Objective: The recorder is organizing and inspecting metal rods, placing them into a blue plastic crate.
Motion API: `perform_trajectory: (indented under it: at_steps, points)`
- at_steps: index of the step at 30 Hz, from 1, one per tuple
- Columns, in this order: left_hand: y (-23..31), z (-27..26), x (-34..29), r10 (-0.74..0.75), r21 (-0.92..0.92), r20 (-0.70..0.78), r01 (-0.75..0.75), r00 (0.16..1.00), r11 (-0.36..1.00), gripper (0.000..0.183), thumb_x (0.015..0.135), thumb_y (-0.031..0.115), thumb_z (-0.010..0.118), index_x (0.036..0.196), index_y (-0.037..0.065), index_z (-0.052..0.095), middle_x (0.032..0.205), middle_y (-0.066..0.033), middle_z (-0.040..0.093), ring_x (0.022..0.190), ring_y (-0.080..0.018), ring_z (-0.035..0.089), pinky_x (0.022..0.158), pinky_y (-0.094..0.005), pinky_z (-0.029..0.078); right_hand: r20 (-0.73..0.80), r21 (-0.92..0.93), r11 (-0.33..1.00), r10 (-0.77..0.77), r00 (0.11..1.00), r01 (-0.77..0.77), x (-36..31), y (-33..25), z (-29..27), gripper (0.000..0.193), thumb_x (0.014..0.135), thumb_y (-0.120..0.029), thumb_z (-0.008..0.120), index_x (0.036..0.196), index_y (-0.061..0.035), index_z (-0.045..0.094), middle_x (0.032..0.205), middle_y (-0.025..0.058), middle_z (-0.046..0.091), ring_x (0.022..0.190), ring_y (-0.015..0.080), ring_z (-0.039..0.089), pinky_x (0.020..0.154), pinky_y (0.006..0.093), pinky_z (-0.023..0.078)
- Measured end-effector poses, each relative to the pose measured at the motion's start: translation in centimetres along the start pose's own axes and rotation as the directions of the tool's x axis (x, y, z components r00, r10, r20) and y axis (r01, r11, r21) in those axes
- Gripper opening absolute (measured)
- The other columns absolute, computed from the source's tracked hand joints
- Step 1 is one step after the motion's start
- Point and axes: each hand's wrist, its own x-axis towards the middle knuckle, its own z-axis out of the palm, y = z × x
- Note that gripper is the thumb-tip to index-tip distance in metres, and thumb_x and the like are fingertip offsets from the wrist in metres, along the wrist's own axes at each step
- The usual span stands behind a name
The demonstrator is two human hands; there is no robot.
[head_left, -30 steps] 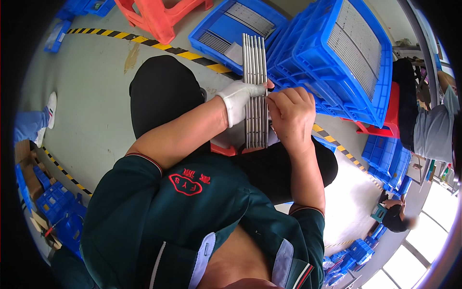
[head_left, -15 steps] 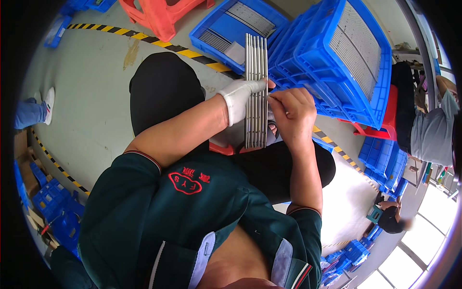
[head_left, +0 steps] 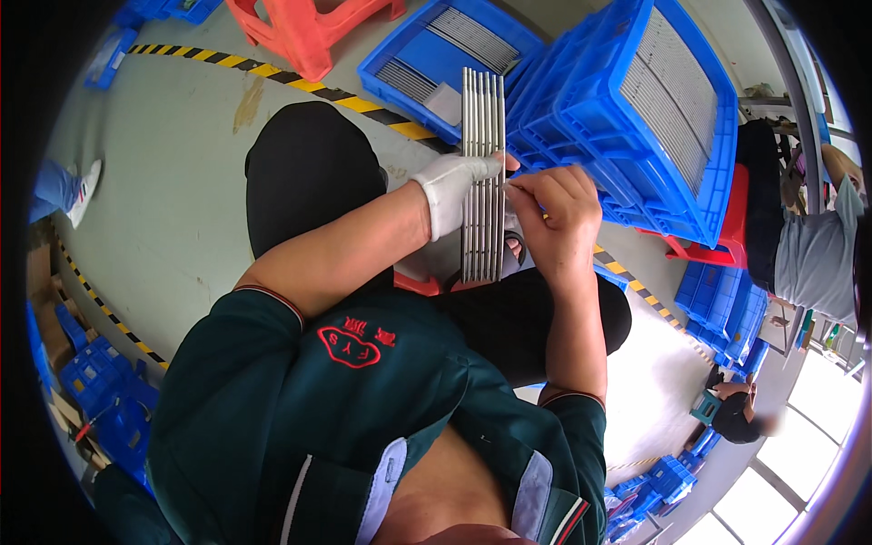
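Note:
Several slim silver metal rods (head_left: 482,238) stand side by side in a flat row in front of me, their lengths running away from my body. My left hand (head_left: 448,193), in a white glove, is closed around the row near its middle from the left, with bare fingertips showing past the far side. At the row's right edge is my right hand (head_left: 556,218), bare, its thumb and forefinger pinched together close to the outermost rod. What that pinch holds, if anything, is too small to make out.
Ahead, a blue crate (head_left: 386,68) holds more rods. To its right rises a stack of blue crates (head_left: 581,118), the top one packed with rods. Red stools (head_left: 313,41), black-and-yellow floor tape (head_left: 263,68) and other people (head_left: 813,245) are around.
My right hand has shifted very slightly right, still pinched at the row's edge. The left hand and rods are nearly unchanged. A passer-by's foot at far left has moved.

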Motion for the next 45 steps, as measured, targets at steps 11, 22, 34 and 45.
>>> perform_trajectory:
  at_steps: [11, 22, 34, 45]
  points:
    - [-0.28, -0.34, 0.38, 0.013, -0.035, 0.016, -0.013, 1.0, 0.999, 0.022, 0.094, 0.02, 0.049, 0.108, 0.005, 0.056, 0.097, -0.0093, 0.062, 0.09, -0.0214, 0.063, 0.082, -0.0373, 0.051, 0.006, -0.085, 0.994, -0.07, 0.998, 0.07, -0.06, -0.3, 0.48, 0.011, 0.064, -0.006, 0.072, 0.072, -0.0081, 0.065, 0.07, 0.0026, 0.06, 0.067, 0.0217, 0.055, 0.063, 0.0338, 0.041]
    - [-0.15, -0.22, 0.21, 0.015, -0.057, 0.048, -0.012, 0.999, 0.998, 0.022, 0.095, 0.021, 0.049, 0.108, 0.005, 0.056, 0.098, -0.0107, 0.062, 0.09, -0.0229, 0.062, 0.083, -0.0371, 0.052, -0.011, -0.024, 0.997, -0.073, 0.997, 0.073, 0.11, -0.25, 0.38, 0.012, 0.062, -0.005, 0.072, 0.071, -0.0082, 0.065, 0.07, 0.0026, 0.06, 0.067, 0.0217, 0.055, 0.062, 0.0343, 0.041]
    - [-0.25, -0.25, 0.46, -0.006, -0.135, 0.114, 0.022, 0.993, 0.991, 0.027, 0.096, 0.028, 0.046, 0.107, 0.005, 0.056, 0.098, -0.0122, 0.062, 0.09, -0.0242, 0.063, 0.083, -0.0393, 0.052, 0.009, 0.065, 0.997, 0.04, 0.999, -0.04, -0.32, 0.05, 0.63, 0.01, 0.064, -0.005, 0.072, 0.072, -0.0059, 0.067, 0.069, 0.0044, 0.061, 0.067, 0.023, 0.056, 0.063, 0.035, 0.043]
    - [-0.19, -0.12, 0.35, -0.005, -0.134, 0.093, 0.017, 0.996, 0.991, 0.027, 0.096, 0.028, 0.045, 0.107, 0.005, 0.056, 0.099, -0.0118, 0.062, 0.091, -0.0241, 0.063, 0.082, -0.0404, 0.052, 0.003, 0.013, 0.999, -0.046, 0.999, 0.046, -0.17, -0.01, 0.7, 0.012, 0.063, -0.005, 0.072, 0.073, -0.0078, 0.065, 0.072, 0.0022, 0.061, 0.068, 0.0216, 0.055, 0.063, 0.0344, 0.042]
